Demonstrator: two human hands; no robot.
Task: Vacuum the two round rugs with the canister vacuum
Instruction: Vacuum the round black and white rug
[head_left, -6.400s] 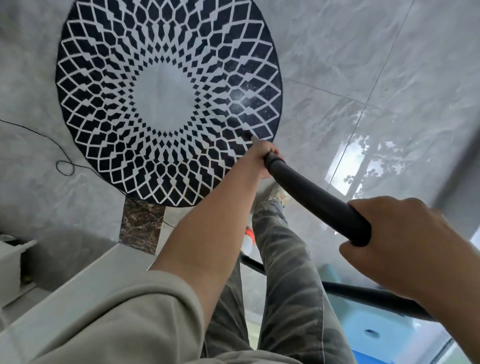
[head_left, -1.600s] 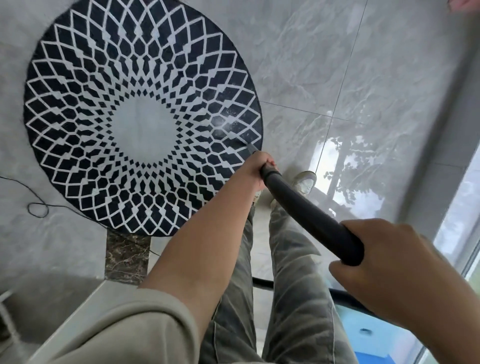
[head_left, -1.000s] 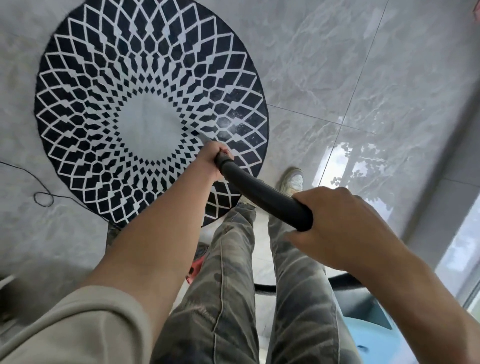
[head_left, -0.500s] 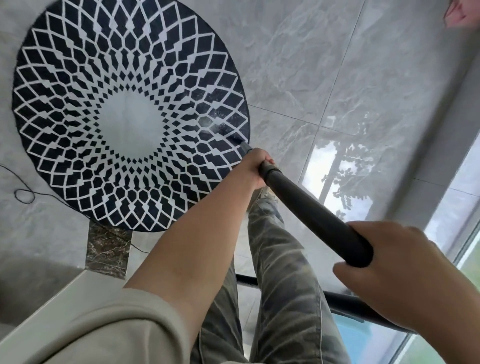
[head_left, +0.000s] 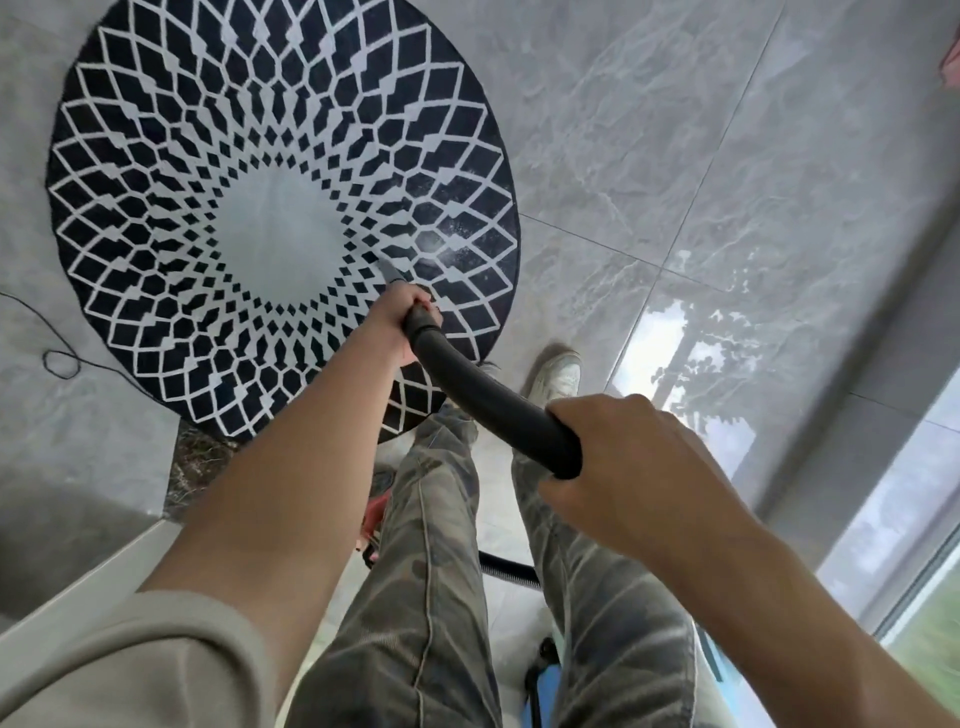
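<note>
A round black rug (head_left: 208, 156) with a white diamond lattice and a pale grey centre lies on the grey tiled floor. My left hand (head_left: 397, 319) grips the front end of the black vacuum hose (head_left: 483, 400), out over the rug's right half. A slim grey nozzle tip (head_left: 387, 269) sticks out past that hand and points at the edge of the pale centre. Nearer to me, my right hand (head_left: 631, 467) grips the same hose. Only one rug is in view.
My legs in camouflage trousers (head_left: 431, 571) and a white shoe (head_left: 558, 371) stand at the rug's near edge. A thin black cord (head_left: 57, 358) loops on the floor at left. More hose (head_left: 506, 566) and a blue thing (head_left: 545, 686) lie behind my legs. A window runs along the right.
The nozzle and my left hand have pushed forward from the rug's right rim toward its pale centre. My right hand has followed along the hose, and my right foot has stepped forward.
</note>
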